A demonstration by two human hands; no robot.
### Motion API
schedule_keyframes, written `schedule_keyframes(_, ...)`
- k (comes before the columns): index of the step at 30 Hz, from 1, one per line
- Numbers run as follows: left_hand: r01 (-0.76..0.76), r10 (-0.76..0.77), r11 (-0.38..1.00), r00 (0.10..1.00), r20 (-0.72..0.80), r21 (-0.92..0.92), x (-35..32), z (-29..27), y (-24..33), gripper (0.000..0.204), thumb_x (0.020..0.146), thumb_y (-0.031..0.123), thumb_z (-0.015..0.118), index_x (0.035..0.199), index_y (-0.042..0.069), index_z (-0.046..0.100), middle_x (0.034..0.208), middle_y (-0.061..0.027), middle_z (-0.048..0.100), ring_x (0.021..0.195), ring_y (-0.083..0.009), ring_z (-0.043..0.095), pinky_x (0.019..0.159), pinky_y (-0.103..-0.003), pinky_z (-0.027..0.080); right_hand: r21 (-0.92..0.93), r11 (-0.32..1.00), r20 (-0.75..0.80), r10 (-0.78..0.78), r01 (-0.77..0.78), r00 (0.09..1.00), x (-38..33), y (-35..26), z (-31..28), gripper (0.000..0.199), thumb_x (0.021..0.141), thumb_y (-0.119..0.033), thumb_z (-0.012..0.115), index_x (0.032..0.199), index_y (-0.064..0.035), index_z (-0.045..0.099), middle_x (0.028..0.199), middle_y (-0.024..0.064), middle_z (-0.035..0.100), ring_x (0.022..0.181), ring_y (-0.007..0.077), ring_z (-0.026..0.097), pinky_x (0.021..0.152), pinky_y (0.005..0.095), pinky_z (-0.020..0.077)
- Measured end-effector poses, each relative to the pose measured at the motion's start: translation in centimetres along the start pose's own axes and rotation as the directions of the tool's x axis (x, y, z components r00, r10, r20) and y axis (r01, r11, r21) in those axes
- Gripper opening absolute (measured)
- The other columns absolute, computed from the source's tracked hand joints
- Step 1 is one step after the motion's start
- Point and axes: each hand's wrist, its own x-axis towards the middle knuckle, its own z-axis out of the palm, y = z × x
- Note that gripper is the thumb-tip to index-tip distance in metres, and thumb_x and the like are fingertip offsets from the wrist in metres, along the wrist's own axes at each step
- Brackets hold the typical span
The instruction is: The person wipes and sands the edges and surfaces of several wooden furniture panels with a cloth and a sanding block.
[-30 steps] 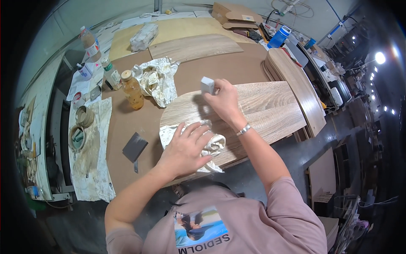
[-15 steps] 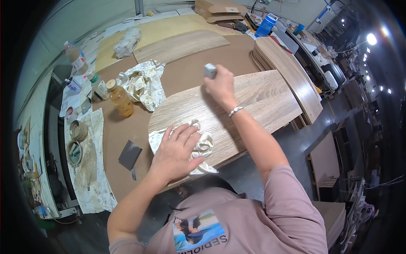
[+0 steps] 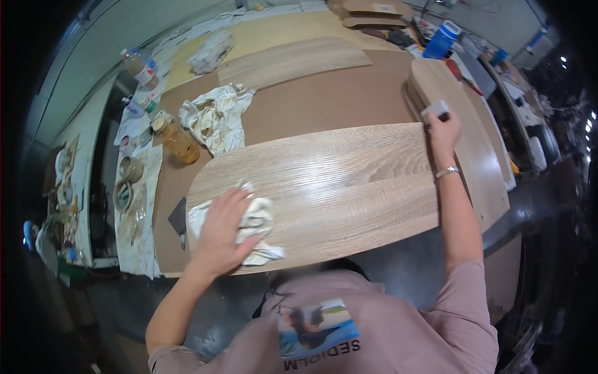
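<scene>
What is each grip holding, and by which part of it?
The right grip holds a small pale-grey rectangular block by its near end. The left grip lies flat on a crumpled white cloth, not visibly grasping it.

Cloth (image 3: 261,214) partly hidden, cardboard box (image 3: 369,7) cropped

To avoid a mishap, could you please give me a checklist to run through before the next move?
1. Left hand resting on the white cloth, on the wooden board: ok.
2. Right hand gripping the small pale block, near the board's right end: ok.
3. Amber bottle capped and standing off the board: ok.
4. Dark flat plate clear of the board's left edge: cannot tell.
5. Block's underside clean: cannot tell, hidden.
</scene>
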Motion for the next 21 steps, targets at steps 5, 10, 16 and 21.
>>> schedule_keyframes(5,-0.061,0.058,0.997,0.996,0.071,0.048,9.0,4.5,4.5,0.068,0.079,0.029,0.073,0.138,0.006,0.05,0.141,-0.0201,0.05,0.132,-0.0385,0.045,0.11,-0.052,0.034,0.646,0.73,0.111,0.198,-0.222,0.974,-0.8,0.9,-0.6,0.014,0.088,-0.009,0.072,0.095,-0.0004,0.063,0.08,0.0012,0.062,0.062,0.0065,0.053,0.052,0.0226,0.0393)
schedule_keyframes(10,0.546,-0.462,0.813,0.817,-0.346,0.203,10.7,0.7,-8.7,0.044,0.083,0.017,0.07,0.124,0.002,0.061,0.108,-0.0212,0.068,0.094,-0.0375,0.067,0.083,-0.043,0.052,0.671,0.684,0.205,0.198,-0.285,0.958,-0.6,0.8,-0.9,0.014,0.088,-0.009,0.072,0.094,-0.0015,0.062,0.081,0.0,0.062,0.061,0.005,0.05,0.051,0.0225,0.0375)
schedule_keyframes(16,0.134,-0.089,0.982,0.952,-0.293,0.135,15.1,2.4,-0.5,0.041,0.079,0.006,0.066,0.12,0.003,0.06,0.106,-0.0204,0.066,0.095,-0.0404,0.063,0.086,-0.046,0.049,0.659,0.686,0.231,0.206,-0.308,0.951,0.0,2.1,-0.9,0.018,0.086,-0.013,0.072,0.096,-0.0017,0.062,0.083,-0.0004,0.061,0.066,0.0058,0.051,0.055,0.0239,0.0404)
schedule_keyframes(21,0.153,-0.085,0.975,0.929,-0.359,0.163,14.5,6.5,1.0,0.043,0.079,0.005,0.064,0.122,0.003,0.059,0.111,-0.0207,0.063,0.103,-0.0401,0.059,0.091,-0.044,0.047,0.673,0.662,0.348,0.11,-0.33,0.931,4.4,1.6,-3.2,0.016,0.081,-0.01,0.074,0.089,0.0005,0.065,0.075,0.0034,0.063,0.059,0.0093,0.056,0.052,0.0245,0.0446)
